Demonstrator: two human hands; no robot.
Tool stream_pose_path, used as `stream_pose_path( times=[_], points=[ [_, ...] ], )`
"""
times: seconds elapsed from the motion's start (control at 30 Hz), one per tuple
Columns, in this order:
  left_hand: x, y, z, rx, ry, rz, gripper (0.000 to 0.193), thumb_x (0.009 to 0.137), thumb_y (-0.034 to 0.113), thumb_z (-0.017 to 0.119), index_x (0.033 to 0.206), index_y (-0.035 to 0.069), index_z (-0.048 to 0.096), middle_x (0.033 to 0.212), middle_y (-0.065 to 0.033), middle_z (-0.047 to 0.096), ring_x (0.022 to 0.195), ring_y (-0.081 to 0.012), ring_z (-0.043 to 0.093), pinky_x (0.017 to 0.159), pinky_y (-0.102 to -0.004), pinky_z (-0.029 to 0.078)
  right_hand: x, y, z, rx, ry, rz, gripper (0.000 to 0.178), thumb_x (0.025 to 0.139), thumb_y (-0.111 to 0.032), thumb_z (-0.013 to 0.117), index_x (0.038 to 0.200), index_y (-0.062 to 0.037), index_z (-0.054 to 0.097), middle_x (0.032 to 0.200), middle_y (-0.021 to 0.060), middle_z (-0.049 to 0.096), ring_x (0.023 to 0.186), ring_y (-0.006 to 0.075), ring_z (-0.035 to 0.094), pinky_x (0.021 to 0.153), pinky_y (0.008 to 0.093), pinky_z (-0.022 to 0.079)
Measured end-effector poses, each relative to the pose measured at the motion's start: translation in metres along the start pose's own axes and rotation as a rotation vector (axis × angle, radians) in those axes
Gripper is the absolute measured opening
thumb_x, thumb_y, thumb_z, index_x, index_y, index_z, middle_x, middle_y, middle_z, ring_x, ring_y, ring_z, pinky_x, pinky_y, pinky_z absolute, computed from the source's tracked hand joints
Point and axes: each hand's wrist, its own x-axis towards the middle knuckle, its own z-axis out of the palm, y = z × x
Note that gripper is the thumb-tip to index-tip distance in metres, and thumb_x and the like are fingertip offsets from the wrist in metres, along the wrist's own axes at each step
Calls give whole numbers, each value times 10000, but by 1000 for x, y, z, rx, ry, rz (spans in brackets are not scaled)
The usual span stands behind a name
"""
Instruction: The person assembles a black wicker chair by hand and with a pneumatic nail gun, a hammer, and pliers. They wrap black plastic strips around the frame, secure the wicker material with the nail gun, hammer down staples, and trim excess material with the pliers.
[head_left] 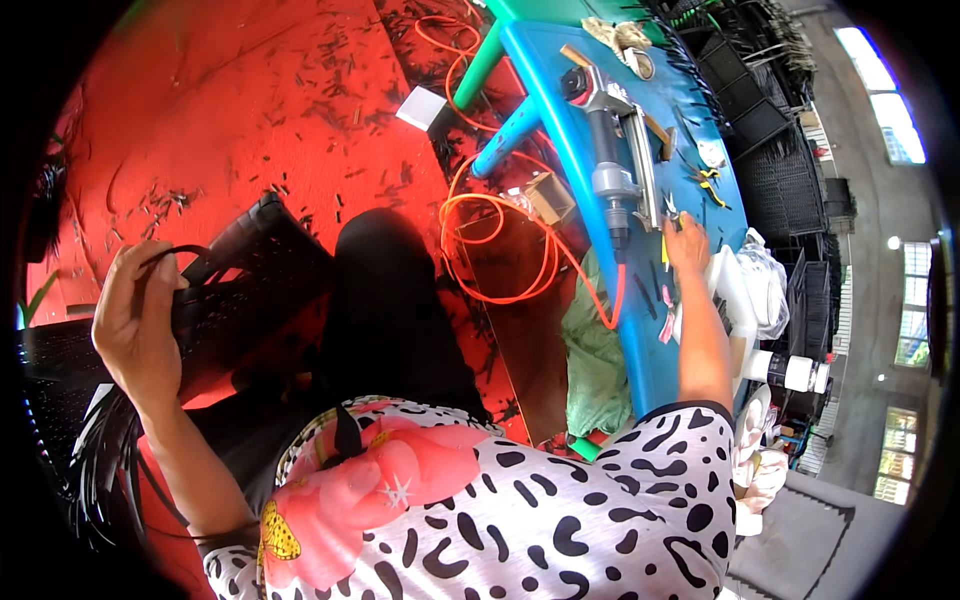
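My left hand (138, 325) pinches the end of a thin black woven-furniture strip (188, 250) between thumb and fingers. The strip curves over toward a dark woven piece (250, 250), which lies beside my black-clad knee. At the right, my right hand (688, 245) rests at the blue table (645, 375) with its fingers closed around small pliers (665, 250) with a yellow handle. Their metal jaws point away from me. Close by on the table are a pink-handled tool (667, 318) and a grey air stapler (612, 165).
An orange air hose (550, 270) coils beside the table and runs up to the stapler. A hammer (660, 135) and yellow-black pliers (710, 188) lie farther back. Black scraps litter the red floor (230, 120). A green sack (595, 350) hangs near the table edge. Loose black strips (105, 450) trail at left.
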Motion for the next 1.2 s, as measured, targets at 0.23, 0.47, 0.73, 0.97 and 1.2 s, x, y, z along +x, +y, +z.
stream_pose_path(
  times=[0.23,0.47,0.73,0.97,1.2],
  points=[
    [0,-11,-1,-138,-25,-122,158,866,-12,591,1020,-43,615,823,-16,581,699,-62,521,668,-188,420,31,-43,-28,296,164,-137,544,783,-449,611,1208,-111,573,1161,202,592,1071,371,562,910,432,448],
    [3,-10,3,-114,-17,-147,157,871,-16,579,1023,-40,611,825,-15,586,687,-58,511,658,-183,415,45,-108,-48,350,44,-89,470,802,-391,617,1145,-72,597,1095,223,617,1049,369,577,913,435,445],
    [1,-17,3,-134,17,-99,142,868,-60,545,999,-70,597,829,-43,585,687,-68,521,641,-199,434,115,-75,-18,204,156,29,338,839,-298,543,1135,-147,608,1029,157,652,978,359,608,840,424,475],
    [2,-9,1,-12,-3,-86,103,848,-97,501,921,-81,572,777,-44,511,662,-77,493,638,-191,396,142,-79,-18,28,169,-275,352,832,-141,522,1176,-130,596,1107,159,628,1015,339,600,870,441,480],
    [1,-2,3,-14,14,-72,138,802,-122,518,923,-81,573,797,-68,517,639,-99,511,603,-205,405,165,-92,-7,-50,10,-308,277,817,-157,565,1083,-79,578,992,198,640,974,358,610,850,462,485]
  ],
)
